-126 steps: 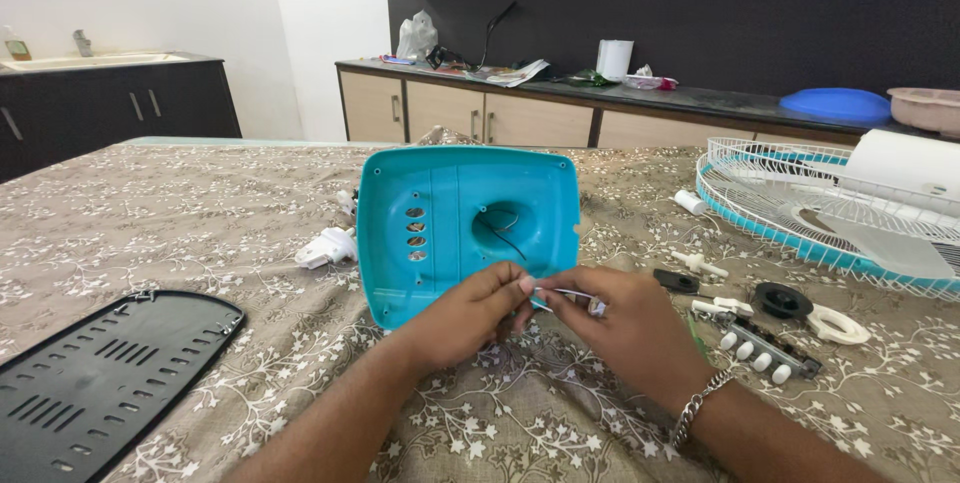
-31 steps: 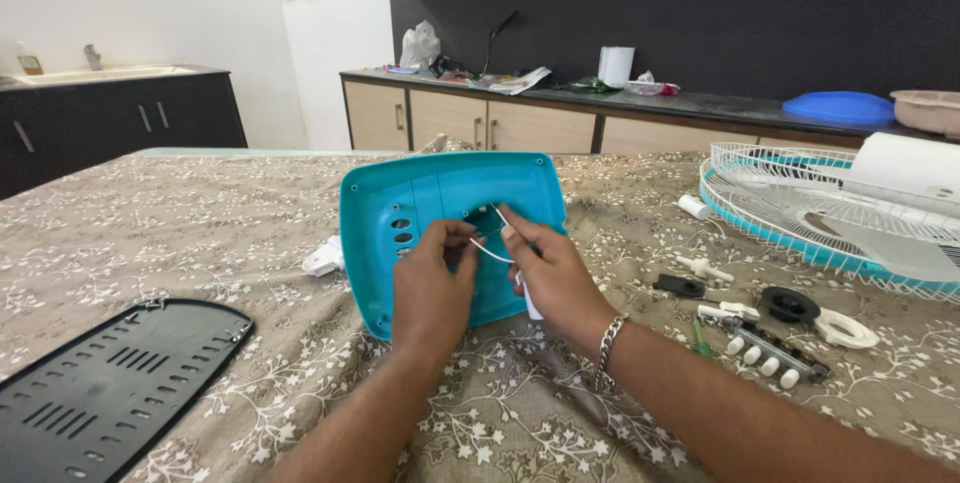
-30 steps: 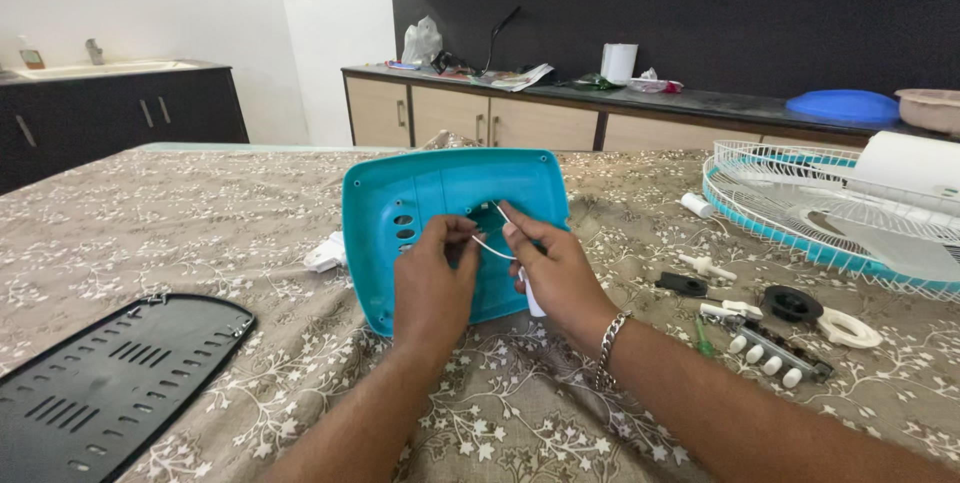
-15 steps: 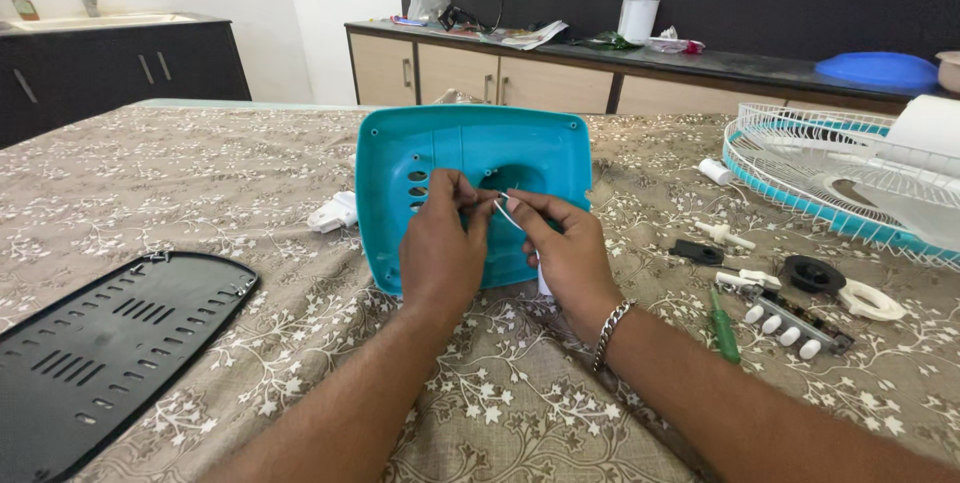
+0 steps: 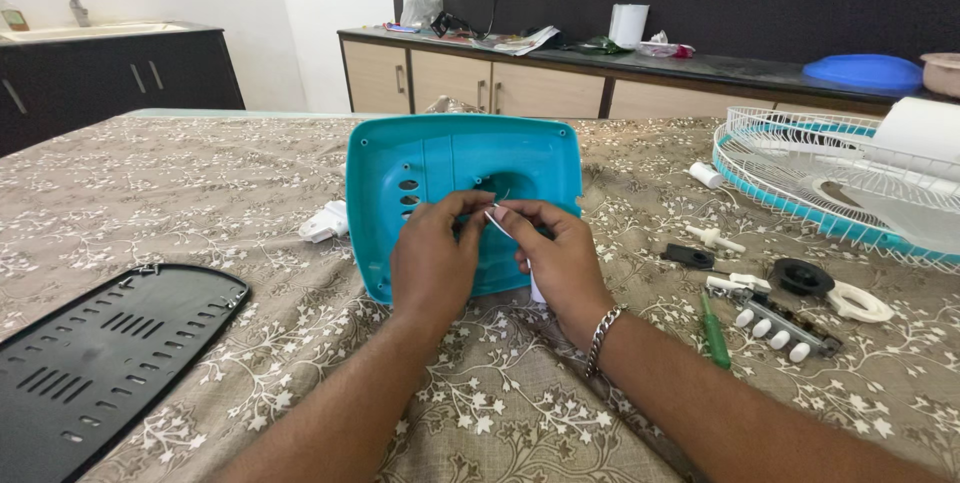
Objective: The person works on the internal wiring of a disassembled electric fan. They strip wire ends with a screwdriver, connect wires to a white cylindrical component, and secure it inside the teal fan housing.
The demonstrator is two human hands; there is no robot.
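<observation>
— What do we have in front of us?

— A turquoise, rounded-square plastic fan housing [image 5: 455,178] lies in the middle of the table, on a beige cloth with a white floral print [image 5: 200,203]. Both of our hands rest on its near half.

— And the fingers?

— Our left hand [image 5: 432,258] has its fingers curled together, thumb and forefinger pinched on a thin pale wire [image 5: 497,223] that comes out of the dark round opening in the housing. Our right hand [image 5: 557,258] meets it from the right, its fingertips also closed on that wire, just beside the left fingertips. A silver chain bracelet [image 5: 602,338] sits on the right wrist.

— What lies around us?

— To the near left, a black slotted plastic plate [image 5: 90,363]. Just left of the housing, a small white plug-like part [image 5: 325,223]. To the right, a green-handled screwdriver [image 5: 714,331], a strip of white push buttons [image 5: 780,325], a black round knob [image 5: 803,276] and a white ring [image 5: 860,303]. Far right, a white wire fan guard with a turquoise rim [image 5: 800,168].
</observation>
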